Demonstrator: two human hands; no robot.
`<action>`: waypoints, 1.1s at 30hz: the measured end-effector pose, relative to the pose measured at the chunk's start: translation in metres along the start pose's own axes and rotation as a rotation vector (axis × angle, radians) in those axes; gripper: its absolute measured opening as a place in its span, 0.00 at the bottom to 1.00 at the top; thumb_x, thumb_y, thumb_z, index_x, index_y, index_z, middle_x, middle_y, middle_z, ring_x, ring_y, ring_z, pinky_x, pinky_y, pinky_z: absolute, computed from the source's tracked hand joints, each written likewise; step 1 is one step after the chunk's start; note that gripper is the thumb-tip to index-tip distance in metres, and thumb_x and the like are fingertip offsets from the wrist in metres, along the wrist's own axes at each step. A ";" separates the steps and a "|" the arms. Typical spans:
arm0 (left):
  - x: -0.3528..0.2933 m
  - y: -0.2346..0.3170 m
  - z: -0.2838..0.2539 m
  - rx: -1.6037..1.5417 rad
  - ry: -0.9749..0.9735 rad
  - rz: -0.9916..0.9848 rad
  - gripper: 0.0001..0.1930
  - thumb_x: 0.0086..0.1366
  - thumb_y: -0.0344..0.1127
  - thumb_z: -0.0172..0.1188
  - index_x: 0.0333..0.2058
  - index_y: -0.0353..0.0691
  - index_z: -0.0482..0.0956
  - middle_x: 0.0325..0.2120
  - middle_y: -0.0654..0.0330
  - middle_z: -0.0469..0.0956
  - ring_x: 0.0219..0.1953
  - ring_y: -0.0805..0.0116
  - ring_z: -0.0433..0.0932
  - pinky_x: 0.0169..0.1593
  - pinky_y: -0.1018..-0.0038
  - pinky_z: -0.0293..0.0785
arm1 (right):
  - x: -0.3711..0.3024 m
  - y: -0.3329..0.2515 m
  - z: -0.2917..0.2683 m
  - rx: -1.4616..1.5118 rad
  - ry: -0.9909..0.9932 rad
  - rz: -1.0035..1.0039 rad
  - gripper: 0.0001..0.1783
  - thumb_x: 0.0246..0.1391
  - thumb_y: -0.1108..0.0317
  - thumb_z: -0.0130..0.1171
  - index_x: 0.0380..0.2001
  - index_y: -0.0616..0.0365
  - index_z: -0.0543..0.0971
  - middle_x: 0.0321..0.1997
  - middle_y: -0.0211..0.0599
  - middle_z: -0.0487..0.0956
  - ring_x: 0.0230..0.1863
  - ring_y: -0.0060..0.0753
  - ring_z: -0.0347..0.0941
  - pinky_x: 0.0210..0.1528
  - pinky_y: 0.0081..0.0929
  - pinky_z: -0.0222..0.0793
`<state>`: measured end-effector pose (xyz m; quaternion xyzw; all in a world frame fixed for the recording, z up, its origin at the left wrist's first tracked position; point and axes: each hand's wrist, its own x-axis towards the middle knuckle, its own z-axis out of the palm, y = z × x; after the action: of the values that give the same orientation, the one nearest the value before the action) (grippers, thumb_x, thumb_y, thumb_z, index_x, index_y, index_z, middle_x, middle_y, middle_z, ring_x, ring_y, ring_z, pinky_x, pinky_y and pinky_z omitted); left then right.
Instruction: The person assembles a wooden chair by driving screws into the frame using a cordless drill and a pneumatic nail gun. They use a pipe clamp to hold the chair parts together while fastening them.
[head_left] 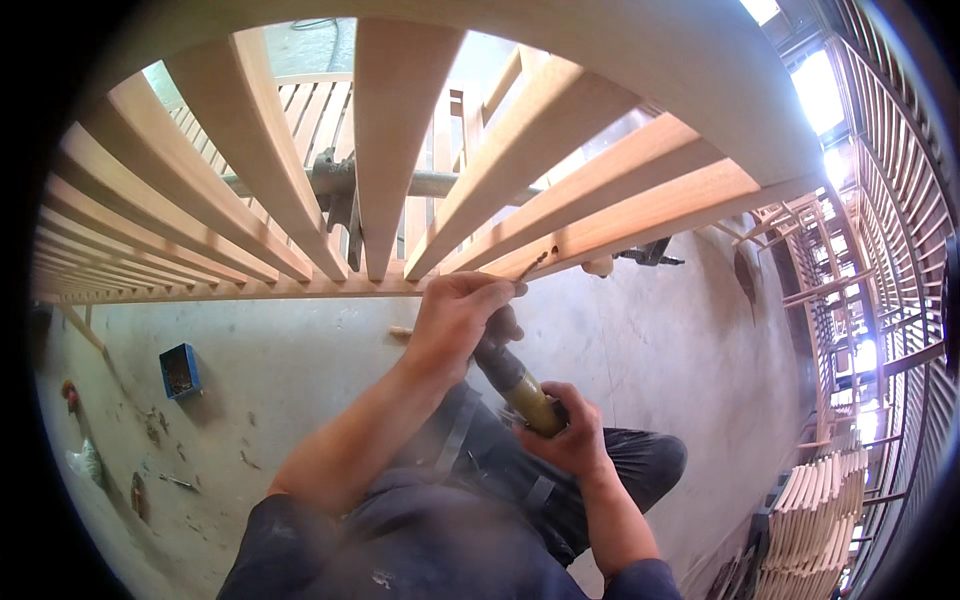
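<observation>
My right hand (572, 432) is wrapped around the rear of a power tool (525, 388) with an olive-yellow body and a dark front end. The tool tilts up toward my left hand (462, 308), which is closed at its front. Between my left thumb and fingers is a thin dark metal piece (534, 266), like a screw or drill bit. Its far end points at a small dark hole in the lower wooden rail (640, 215) of a slatted frame. My left fingertips partly hide the tool's tip, and I cannot tell whether it touches the metal piece.
Pale wooden slats (400, 130) fan out under a curved top rail (660, 60). A metal clamp (335, 185) and bar sit behind them. On the concrete floor are a blue box (180, 371) and scattered small tools. Stacked curved wooden parts (815, 520) stand at right.
</observation>
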<state>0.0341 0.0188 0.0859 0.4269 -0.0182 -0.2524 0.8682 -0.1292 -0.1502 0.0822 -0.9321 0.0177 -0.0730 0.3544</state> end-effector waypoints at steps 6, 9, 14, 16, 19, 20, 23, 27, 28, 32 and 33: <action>0.014 -0.004 0.004 -0.077 -0.028 -0.031 0.09 0.67 0.30 0.60 0.36 0.27 0.83 0.19 0.59 0.76 0.18 0.70 0.75 0.28 0.73 0.79 | 0.002 0.007 0.005 -0.008 0.049 0.002 0.29 0.39 0.64 0.78 0.46 0.58 0.77 0.35 0.48 0.84 0.36 0.49 0.84 0.40 0.38 0.79; 0.018 0.001 0.011 -0.104 0.012 -0.072 0.09 0.68 0.30 0.60 0.35 0.27 0.82 0.18 0.61 0.75 0.18 0.70 0.74 0.27 0.74 0.78 | 0.006 0.007 0.004 -0.014 0.051 0.030 0.30 0.39 0.65 0.78 0.47 0.58 0.77 0.35 0.48 0.84 0.36 0.50 0.84 0.40 0.38 0.79; 0.021 0.001 0.014 -0.096 0.031 -0.133 0.08 0.67 0.29 0.60 0.34 0.27 0.80 0.18 0.61 0.73 0.18 0.71 0.74 0.27 0.74 0.77 | 0.010 0.008 -0.001 -0.036 0.057 -0.008 0.31 0.38 0.65 0.79 0.47 0.57 0.77 0.36 0.48 0.84 0.37 0.48 0.84 0.40 0.37 0.79; 0.022 0.002 0.019 -0.100 0.036 -0.147 0.08 0.67 0.28 0.60 0.34 0.27 0.80 0.17 0.62 0.73 0.18 0.71 0.73 0.27 0.74 0.76 | 0.010 0.012 -0.004 -0.006 0.037 0.012 0.31 0.38 0.65 0.79 0.47 0.57 0.77 0.36 0.47 0.84 0.36 0.45 0.84 0.40 0.35 0.79; 0.023 0.009 0.021 -0.108 0.040 -0.146 0.07 0.67 0.28 0.60 0.33 0.27 0.80 0.17 0.62 0.73 0.18 0.72 0.73 0.26 0.74 0.75 | 0.012 0.012 -0.001 0.060 0.011 0.055 0.31 0.39 0.65 0.79 0.47 0.57 0.77 0.35 0.44 0.84 0.35 0.38 0.83 0.41 0.33 0.78; 0.024 0.011 0.022 -0.104 0.034 -0.143 0.07 0.67 0.28 0.60 0.33 0.27 0.80 0.17 0.62 0.73 0.18 0.72 0.73 0.26 0.75 0.74 | 0.012 0.011 0.000 0.082 0.004 0.074 0.31 0.39 0.65 0.79 0.47 0.57 0.77 0.35 0.43 0.83 0.35 0.35 0.83 0.41 0.32 0.78; 0.028 0.013 0.024 -0.125 0.025 -0.174 0.07 0.66 0.28 0.60 0.33 0.27 0.80 0.18 0.62 0.73 0.18 0.72 0.73 0.26 0.75 0.73 | 0.016 0.012 0.001 0.107 -0.004 0.105 0.31 0.39 0.65 0.79 0.47 0.59 0.77 0.34 0.41 0.83 0.35 0.29 0.81 0.41 0.30 0.77; 0.029 0.017 0.029 -0.221 0.050 -0.202 0.08 0.65 0.28 0.61 0.36 0.27 0.80 0.20 0.60 0.76 0.21 0.72 0.76 0.28 0.74 0.77 | 0.013 0.012 0.008 0.115 0.040 0.133 0.31 0.38 0.65 0.80 0.47 0.60 0.77 0.34 0.39 0.83 0.35 0.26 0.80 0.41 0.28 0.77; 0.028 0.020 0.027 -0.238 0.034 -0.215 0.08 0.64 0.29 0.61 0.36 0.27 0.80 0.21 0.59 0.77 0.21 0.71 0.77 0.29 0.74 0.78 | 0.011 0.013 0.011 0.124 0.051 0.154 0.32 0.38 0.66 0.80 0.47 0.60 0.77 0.34 0.38 0.83 0.35 0.26 0.80 0.41 0.28 0.77; 0.006 0.012 0.027 -0.247 0.034 -0.101 0.09 0.65 0.29 0.61 0.39 0.27 0.81 0.26 0.56 0.81 0.27 0.68 0.83 0.34 0.74 0.82 | 0.007 0.008 0.018 0.192 0.098 0.192 0.33 0.37 0.66 0.81 0.48 0.60 0.77 0.37 0.37 0.83 0.37 0.25 0.80 0.42 0.27 0.77; 0.001 0.004 0.038 -0.191 0.132 0.002 0.07 0.66 0.29 0.62 0.38 0.29 0.81 0.26 0.59 0.81 0.27 0.71 0.82 0.33 0.76 0.81 | 0.006 0.012 0.019 0.253 0.072 0.184 0.33 0.37 0.66 0.82 0.48 0.60 0.77 0.39 0.36 0.83 0.38 0.25 0.80 0.43 0.27 0.77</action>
<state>0.0275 -0.0076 0.1131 0.3579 0.0630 -0.2237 0.9044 -0.1204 -0.1466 0.0608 -0.8713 0.1066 -0.0751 0.4731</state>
